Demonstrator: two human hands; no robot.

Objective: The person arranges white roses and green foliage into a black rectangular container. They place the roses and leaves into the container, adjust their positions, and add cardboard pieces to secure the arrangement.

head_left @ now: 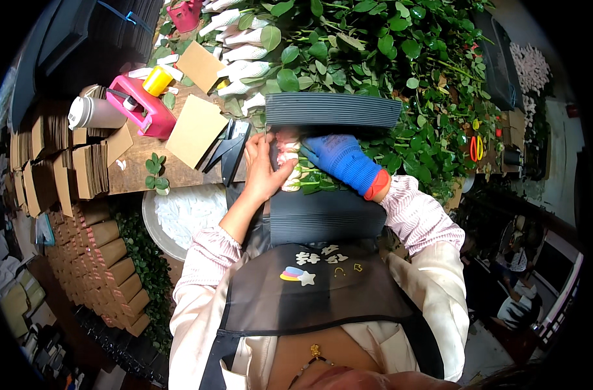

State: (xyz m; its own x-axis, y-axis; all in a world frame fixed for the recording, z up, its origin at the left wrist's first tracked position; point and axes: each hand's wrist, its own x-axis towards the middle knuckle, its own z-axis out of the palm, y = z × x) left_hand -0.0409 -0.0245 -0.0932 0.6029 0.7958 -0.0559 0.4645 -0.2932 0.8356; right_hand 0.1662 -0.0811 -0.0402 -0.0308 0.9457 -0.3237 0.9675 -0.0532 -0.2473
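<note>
A row of pale pink and cream roses [289, 156] lies on a black ribbed sheet [328, 218], whose far flap [332, 110] stands raised behind them. My bare left hand [265, 168] holds the rose heads from the left, its thumb across the buds and its fingers along the sheet's edge. From the right, my right hand [341, 159], in a blue knitted glove, grips the roses just behind their heads. Its fingertips are partly hidden among the blooms. Green leaves and stems of the roses show below the glove.
Left of my hands lie a black stapler [229, 151], cardboard pieces [196, 130] and a pink container [140, 107]. White-netted roses [244, 53] and leafy stems [374, 39] fill the far side. A tub of white netting [186, 214] stands below the table edge; scissors [476, 148] lie right.
</note>
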